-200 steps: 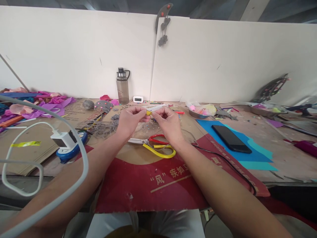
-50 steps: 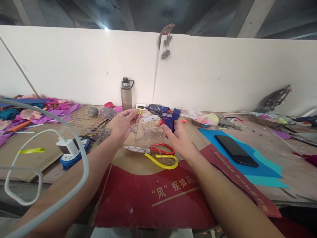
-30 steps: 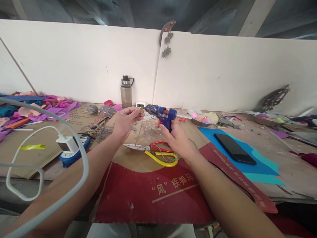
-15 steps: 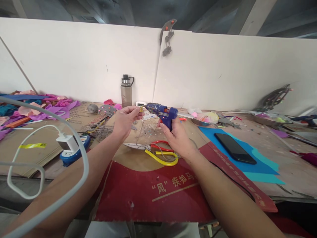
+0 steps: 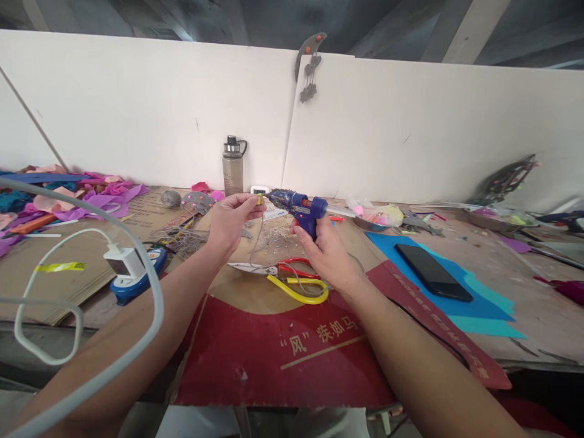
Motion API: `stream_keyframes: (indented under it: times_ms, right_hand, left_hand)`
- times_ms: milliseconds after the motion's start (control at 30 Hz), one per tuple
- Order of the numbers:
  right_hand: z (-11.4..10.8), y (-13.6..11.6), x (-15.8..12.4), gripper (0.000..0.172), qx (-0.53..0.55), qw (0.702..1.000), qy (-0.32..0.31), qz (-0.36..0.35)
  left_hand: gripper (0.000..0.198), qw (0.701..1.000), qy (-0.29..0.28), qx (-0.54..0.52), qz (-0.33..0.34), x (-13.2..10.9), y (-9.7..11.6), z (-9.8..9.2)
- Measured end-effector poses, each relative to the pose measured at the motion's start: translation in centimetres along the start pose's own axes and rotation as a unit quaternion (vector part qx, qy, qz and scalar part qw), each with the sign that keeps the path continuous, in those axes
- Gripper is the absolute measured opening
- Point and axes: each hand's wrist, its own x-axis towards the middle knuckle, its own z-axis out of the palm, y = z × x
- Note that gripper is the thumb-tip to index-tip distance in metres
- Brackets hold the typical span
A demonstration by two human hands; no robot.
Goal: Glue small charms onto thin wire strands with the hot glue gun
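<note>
My right hand (image 5: 327, 248) is wrapped round the handle of a blue hot glue gun (image 5: 306, 213), a clear glue stick (image 5: 341, 210) poking from its back end. The gun's nozzle points left, right at a small yellow piece (image 5: 260, 199) pinched between the thumb and fingers of my left hand (image 5: 232, 220). What exactly the piece is, I cannot make out; a thin grey cord (image 5: 261, 234) hangs down from it. Beneath both hands, scissors (image 5: 298, 291) with one red and one yellow handle lie on the cardboard, a cord looping over them.
A red-and-brown cardboard sheet (image 5: 274, 377) covers the near table. A phone (image 5: 432, 272) rests on blue sheets at right. At left are a white charger (image 5: 124, 264) on a blue socket and a thick pale cable (image 5: 157, 304). A bottle (image 5: 233, 167) stands behind, before white panels.
Hardly anything differs. The yellow piece in my left hand looks slightly turned, and the nozzle stays close against it. The view has shifted a touch.
</note>
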Motion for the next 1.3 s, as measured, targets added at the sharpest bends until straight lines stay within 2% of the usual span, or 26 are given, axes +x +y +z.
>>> stream_keyframes:
  times_ms: [233,967,1300]
  right_hand:
    - [0.03,0.16,-0.01,0.022,0.000,1.000,-0.001,-0.006]
    - [0.03,-0.08,-0.09,0.029,-0.005,1.000,-0.012,0.012]
    - [-0.02,-0.28,-0.10,0.021,-0.001,1.000,-0.005,0.006]
  left_hand:
    - [0.019,1.000,0.003,-0.005,-0.006,-0.12,0.16,0.10]
    - [0.021,1.000,0.001,-0.018,-0.010,-0.14,0.33,0.04]
    - [0.020,1.000,-0.003,-0.020,-0.010,-0.16,0.34,0.07]
